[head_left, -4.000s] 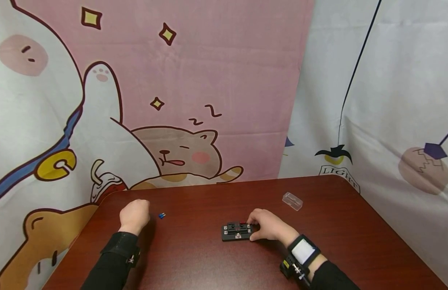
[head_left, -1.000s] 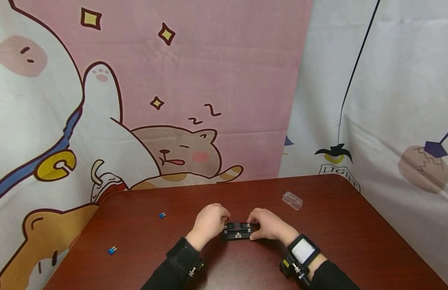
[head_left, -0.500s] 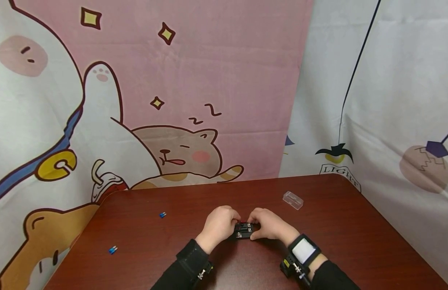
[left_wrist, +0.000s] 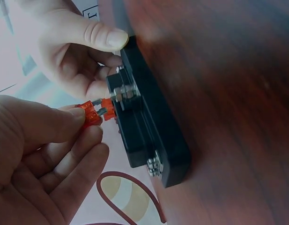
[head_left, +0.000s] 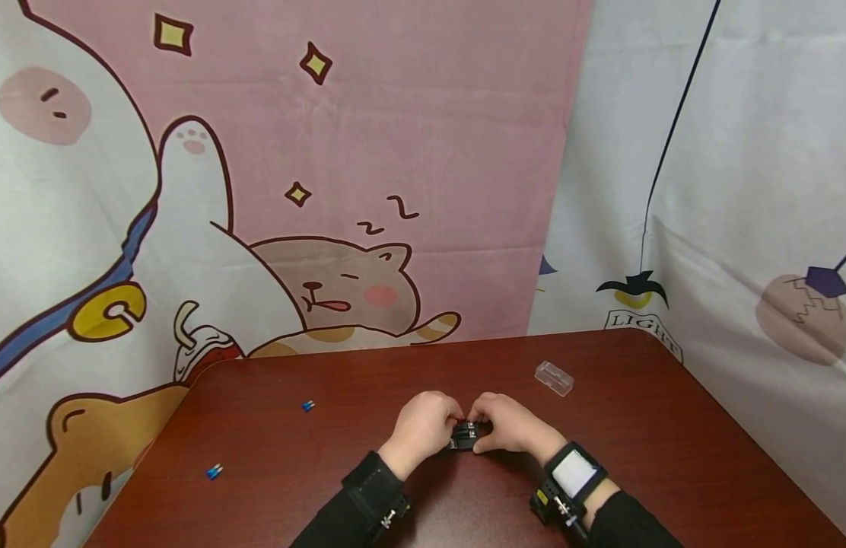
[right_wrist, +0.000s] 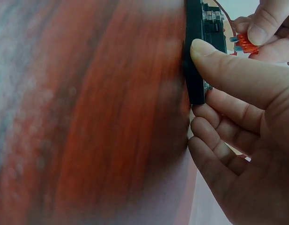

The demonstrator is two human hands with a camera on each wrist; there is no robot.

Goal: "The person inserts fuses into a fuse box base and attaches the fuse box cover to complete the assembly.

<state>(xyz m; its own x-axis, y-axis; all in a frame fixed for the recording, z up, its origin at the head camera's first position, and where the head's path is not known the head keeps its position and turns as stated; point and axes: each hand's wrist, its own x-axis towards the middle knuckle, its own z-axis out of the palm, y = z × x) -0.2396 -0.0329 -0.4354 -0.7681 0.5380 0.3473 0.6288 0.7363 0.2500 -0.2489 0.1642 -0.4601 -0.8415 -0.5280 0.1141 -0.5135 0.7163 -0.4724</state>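
Observation:
My left hand [head_left: 426, 425] pinches an orange-red blade fuse [left_wrist: 89, 114] between thumb and fingertips. Its metal prongs point at the black fuse block [left_wrist: 156, 119], which carries bolted metal terminals along its sides. Just past the prongs, a second red fuse [left_wrist: 108, 108] sits at the block's top face. Thumb and fingers of my right hand [head_left: 510, 426] grip the block by its right end. In the right wrist view that thumb lies along the block's side, and the held fuse's prongs stand close over the top. The head view has the block's left part hidden behind my left hand.
Two small blue fuses lie at the table's left, one near [head_left: 214, 472] and one farther back [head_left: 308, 406]. A clear plastic cover [head_left: 554, 379] rests behind my right hand. The brown table [head_left: 635, 426] meets a printed cloth backdrop [head_left: 491, 190].
My left hand has come from the far left to the fuse block, then slid right along it toward my right hand. The right hand has kept its grip on the block's end.

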